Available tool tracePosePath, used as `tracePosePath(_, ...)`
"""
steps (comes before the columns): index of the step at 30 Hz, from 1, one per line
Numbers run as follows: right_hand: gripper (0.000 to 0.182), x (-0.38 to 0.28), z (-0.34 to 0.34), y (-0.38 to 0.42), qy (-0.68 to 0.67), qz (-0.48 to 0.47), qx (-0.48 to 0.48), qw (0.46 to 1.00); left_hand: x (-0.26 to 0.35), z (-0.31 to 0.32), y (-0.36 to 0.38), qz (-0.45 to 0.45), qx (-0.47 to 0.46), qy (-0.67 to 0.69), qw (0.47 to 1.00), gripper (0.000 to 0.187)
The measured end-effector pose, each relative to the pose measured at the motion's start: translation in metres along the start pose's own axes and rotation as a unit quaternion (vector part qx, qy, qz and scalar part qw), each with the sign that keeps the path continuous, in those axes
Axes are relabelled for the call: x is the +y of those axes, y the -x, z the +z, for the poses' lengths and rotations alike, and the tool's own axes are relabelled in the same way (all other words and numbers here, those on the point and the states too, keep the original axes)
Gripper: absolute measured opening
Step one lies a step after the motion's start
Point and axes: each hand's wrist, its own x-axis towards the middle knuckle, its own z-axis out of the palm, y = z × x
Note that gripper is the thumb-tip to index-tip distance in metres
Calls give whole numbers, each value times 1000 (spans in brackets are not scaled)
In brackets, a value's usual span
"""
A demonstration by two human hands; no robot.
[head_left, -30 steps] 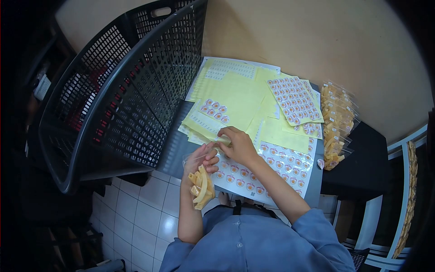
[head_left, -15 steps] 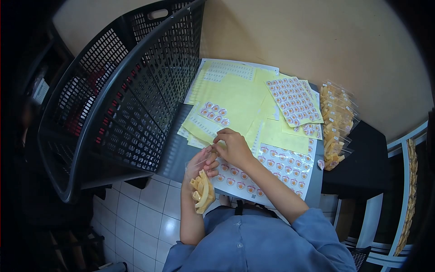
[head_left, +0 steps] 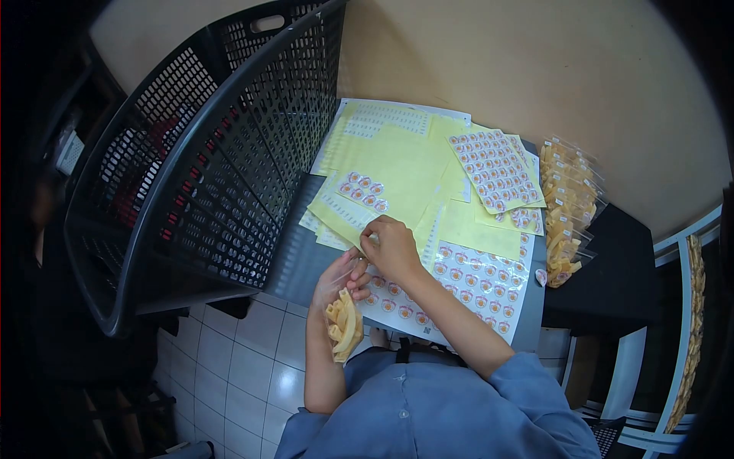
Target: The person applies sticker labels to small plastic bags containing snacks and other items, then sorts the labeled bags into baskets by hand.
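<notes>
My left hand (head_left: 335,277) is closed on the upper part of a clear plastic snack bag (head_left: 344,327). Yellow stick-shaped snacks fill the bag, which hangs down over my left forearm. Fingers bent, my right hand (head_left: 391,249) pinches at the bag's top edge, right against the left fingertips; the exact grip there is partly hidden. Beneath both hands lie sheets of round stickers (head_left: 405,306) and yellow backing paper (head_left: 397,168) on the grey table (head_left: 287,264). A small cut piece with several stickers (head_left: 362,191) rests just beyond my hands.
A large black perforated basket (head_left: 252,153) stands at the left of the table. More sticker sheets (head_left: 495,170) are stacked at the back right. Filled snack bags (head_left: 564,206) stand in a row on a black surface (head_left: 619,268) at the right. A loose sticker (head_left: 541,277) sits near the table's right edge.
The snack bag has swung and turned slightly to the right below my left hand. My right hand has drawn slightly left, with its fingers more curled together.
</notes>
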Motion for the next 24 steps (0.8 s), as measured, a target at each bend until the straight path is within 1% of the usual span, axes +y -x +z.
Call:
tracePosePath(2,10,2,1,0,0,-3,9,1000,-1,-1,0,3,2,0,1000,34)
tracePosePath(4,10,4,3,-1,1,-6,17,1000,-2,-7,1,-11,-14,42,999,33)
tracePosePath(5,10,5,4,-1,-7,-4,31,999,-4,-7,3,-11,-14,42,999,33)
tracePosePath(7,10,8,4,-3,-14,-2,46,999,-6,1,12,32,44,10,998,35)
tracePosePath(8,11,10,3,-3,-26,-5,41,999,-8,4,18,32,44,10,998,35)
tracePosePath(10,12,13,-2,-3,-38,-8,37,999,-9,10,29,93,88,-13,992,42)
tracePosePath(11,13,14,-7,-1,-109,16,20,994,-9,13,31,94,88,-14,992,42)
tracePosePath(12,13,14,-13,0,-179,39,3,983,-9,15,33,149,121,-54,980,44)
tracePosePath(13,13,10,-23,3,-179,37,3,983,-8,19,35,204,153,-93,962,47)
tracePosePath(14,13,4,-36,9,-334,30,-18,942,-5,26,37,239,178,-132,945,49)
tracePosePath(15,14,-3,-50,16,-480,24,-40,876,-4,31,35,241,179,-130,945,49)
tracePosePath(16,14,-10,-65,23,-479,24,-43,876,-3,35,31,294,188,-163,923,52)
tracePosePath(17,15,-17,-79,31,-474,-31,-90,875,-4,40,27,345,197,-195,897,56)
tracePosePath(18,16,-20,-87,37,-466,-86,-136,870,-4,46,23,346,197,-193,897,56)
tracePosePath(19,16,-19,-87,42,-465,-87,-135,871,-6,53,18,355,189,-219,889,55)
tracePosePath(21,20,-15,-88,51,-429,-17,-153,890,-10,68,10,363,177,-247,881,55)
tracePosePath(22,24,-17,-90,52,-495,19,-153,855,-13,76,6,363,157,-275,876,54)
tracePosePath(23,24,-15,-94,53,-494,18,-150,856,-16,81,3,363,136,-303,871,54)
tracePosePath(24,25,-13,-99,53,-527,47,-137,837,-19,84,1,357,113,-304,876,52)
